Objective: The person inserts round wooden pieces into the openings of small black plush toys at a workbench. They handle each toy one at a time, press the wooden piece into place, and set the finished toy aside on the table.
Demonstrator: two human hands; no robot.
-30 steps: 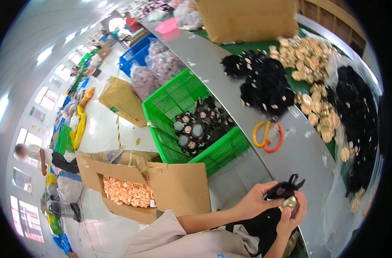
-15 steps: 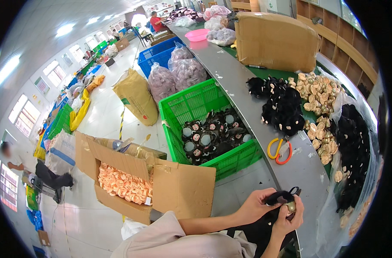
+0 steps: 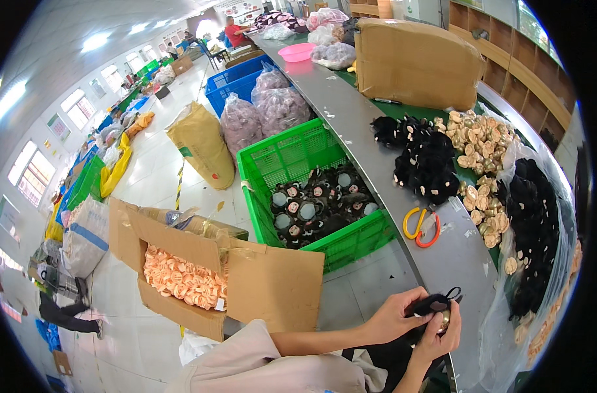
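Close to the near edge of the bench, my left hand (image 3: 398,319) grips a black plush piece (image 3: 429,305) with a thin dark loop standing up from it. My right hand (image 3: 441,335) is closed round a shiny gold rounded piece (image 3: 445,320), held against the plush. Fingers cover much of both. Scissors (image 3: 419,228) with one yellow and one red handle lie on the bench beyond my hands. Further up sits a heap of black plush pieces (image 3: 426,160), beside a pile of gold and beige rounded pieces (image 3: 479,141).
A clear plastic bag (image 3: 501,321) with more black plush lies at the right. Left of the bench stand a green crate (image 3: 338,252) of small plush figures and a cardboard box (image 3: 275,288) of peach pieces. A large carton (image 3: 416,62) stands on the bench; a person (image 3: 62,304) is far left.
The plush piece is turned a little and more of the gold piece is covered by my fingers. The view has shifted slightly. The person at far left has moved.
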